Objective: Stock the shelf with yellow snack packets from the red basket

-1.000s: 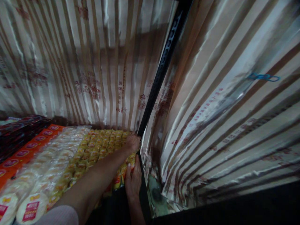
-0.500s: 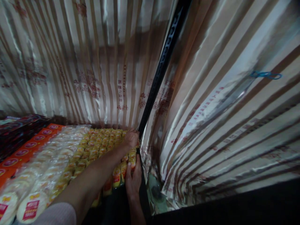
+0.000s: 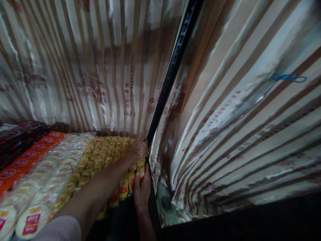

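Note:
Small yellow-wrapped snack packets (image 3: 96, 160) stand in tight rows on the dark shelf. My left hand (image 3: 139, 148) reaches across them to the back right corner, its fingers curled over the far end of the last row. At the near end of that row, my right hand (image 3: 142, 192) has its thumb and fingers around a yellow packet (image 3: 140, 166). Both hands grip this short row between them, close to the black post. My left fingertips are partly hidden. More upright yellow packets (image 3: 123, 188) sit just left of my right hand.
Clear-wrapped round white cakes (image 3: 31, 219) lie in rows to the left, beside an orange strip of packs (image 3: 30, 154) and dark red packages (image 3: 20, 137). A black perforated post (image 3: 173, 70) rises at the corner. Pleated printed curtains (image 3: 107, 67) hang behind, with a blue clip (image 3: 288, 77).
My view has shifted very slightly. Both hands stay almost in the same place on the row of yellow packets.

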Motion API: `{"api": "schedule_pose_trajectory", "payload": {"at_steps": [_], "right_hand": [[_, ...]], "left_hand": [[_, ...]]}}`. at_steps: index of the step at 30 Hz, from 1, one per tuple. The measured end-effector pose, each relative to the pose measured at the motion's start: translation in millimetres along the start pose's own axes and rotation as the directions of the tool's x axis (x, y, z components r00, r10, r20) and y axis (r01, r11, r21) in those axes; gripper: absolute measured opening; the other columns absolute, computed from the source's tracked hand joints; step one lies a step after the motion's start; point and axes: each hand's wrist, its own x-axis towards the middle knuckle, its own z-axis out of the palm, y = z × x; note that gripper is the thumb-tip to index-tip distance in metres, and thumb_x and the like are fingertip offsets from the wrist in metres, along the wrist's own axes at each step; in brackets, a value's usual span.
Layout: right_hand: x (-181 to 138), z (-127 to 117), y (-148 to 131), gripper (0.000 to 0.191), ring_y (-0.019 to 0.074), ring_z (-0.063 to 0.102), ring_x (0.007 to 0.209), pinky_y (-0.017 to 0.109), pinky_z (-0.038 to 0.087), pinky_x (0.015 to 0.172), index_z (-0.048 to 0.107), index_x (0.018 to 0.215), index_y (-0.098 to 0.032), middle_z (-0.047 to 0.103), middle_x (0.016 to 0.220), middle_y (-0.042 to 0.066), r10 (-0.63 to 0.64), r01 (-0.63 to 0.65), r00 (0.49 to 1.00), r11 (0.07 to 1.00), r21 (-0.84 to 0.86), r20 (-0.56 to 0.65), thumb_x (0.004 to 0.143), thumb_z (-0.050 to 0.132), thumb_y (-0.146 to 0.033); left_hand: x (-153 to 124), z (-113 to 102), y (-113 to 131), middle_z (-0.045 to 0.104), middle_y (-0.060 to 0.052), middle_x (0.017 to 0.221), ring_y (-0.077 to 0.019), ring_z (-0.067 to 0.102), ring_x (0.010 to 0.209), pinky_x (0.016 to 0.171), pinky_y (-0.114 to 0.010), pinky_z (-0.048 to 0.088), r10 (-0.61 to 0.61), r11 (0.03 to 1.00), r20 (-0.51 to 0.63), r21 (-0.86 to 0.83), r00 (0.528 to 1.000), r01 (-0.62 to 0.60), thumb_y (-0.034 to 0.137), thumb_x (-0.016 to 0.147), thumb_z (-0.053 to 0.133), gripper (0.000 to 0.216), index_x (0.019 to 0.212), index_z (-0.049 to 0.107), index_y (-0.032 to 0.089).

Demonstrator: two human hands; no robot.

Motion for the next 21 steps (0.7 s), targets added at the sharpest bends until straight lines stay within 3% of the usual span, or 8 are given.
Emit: {"api": "schedule_pose_trajectory", "payload": {"at_steps": [5,9,15,18,21], "right_hand": [[0.5,0.3,0.5,0.066,0.0250,0.028,0.131,0.044,0.022,0.106,0.030,0.136,-0.010,0.034,0.141,0.015,0.004,-0.003,1.000,0.999,0.042,-0.024,0.085,0.032,-0.051],[2.0,0.0,2.1,0.064,0.0244,0.029,0.131,0.043,0.022,0.106,0.034,0.134,-0.008,0.036,0.140,0.016,0.004,0.000,0.999,0.996,0.088,-0.050,0.085,0.027,-0.050],[3.3,-0.1,3.2,0.066,0.0246,0.032,0.128,0.042,0.023,0.105,0.038,0.131,-0.006,0.039,0.137,0.018,0.000,0.009,0.997,0.993,0.114,-0.078,0.085,0.025,-0.051],[2.6,-0.5,4.2,0.064,0.0242,0.033,0.128,0.042,0.022,0.106,0.038,0.131,-0.007,0.039,0.137,0.017,-0.010,0.020,0.996,0.994,0.111,-0.090,0.085,0.025,-0.049],[2.1,-0.9,5.3,0.062,0.0237,0.032,0.129,0.041,0.021,0.106,0.038,0.130,-0.007,0.040,0.136,0.017,-0.020,0.031,0.994,0.994,0.101,-0.106,0.085,0.026,-0.048]], "left_hand": [[-1.9,-10.7,3.3,0.061,-0.009,0.104,-0.0207,0.049,0.102,0.096,-0.032,0.036,-0.037,0.997,-0.054,-0.072,0.998,0.033,0.019,0.077,0.048,0.031,0.105,0.061,0.013],[-25.1,-31.6,10.9,0.062,-0.006,0.103,-0.0175,0.050,0.102,0.095,-0.029,0.037,-0.114,0.987,-0.099,-0.120,0.989,0.102,0.012,0.079,0.044,0.029,0.100,0.062,0.015],[-109.0,-60.0,14.4,0.063,-0.003,0.094,-0.0154,0.054,0.095,0.087,-0.025,0.042,-0.127,0.979,-0.051,-0.170,0.991,0.117,0.012,0.081,0.045,0.023,0.090,0.065,0.019],[-160.3,-70.4,14.8,0.061,-0.003,0.095,-0.0174,0.051,0.097,0.088,-0.028,0.042,-0.110,0.989,-0.013,-0.100,0.994,0.108,0.014,0.084,0.044,0.022,0.091,0.064,0.020],[-209.0,-74.9,15.4,0.059,-0.006,0.098,-0.0198,0.049,0.097,0.085,-0.031,0.043,-0.158,0.987,-0.056,0.028,0.986,0.159,0.017,0.086,0.043,0.021,0.089,0.063,0.020]]}}
